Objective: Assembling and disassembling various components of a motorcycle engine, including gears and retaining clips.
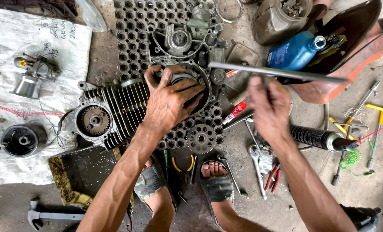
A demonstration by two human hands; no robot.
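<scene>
Left hand is clamped flat over the round engine cover at 12 o'clock to steady it, while the right hand, at 3 o'clock, is closed around a long metal bar.

A grey, stained concrete floor is lying under flat daylight, showing no hard shadows. A black perforated rubber mat is covering the floor at the top centre. Left of the mat, a white woven sack is spreading out flat. Below the mat, a dark, grimy tray is resting on the floor. No walls or windows are showing.
</scene>
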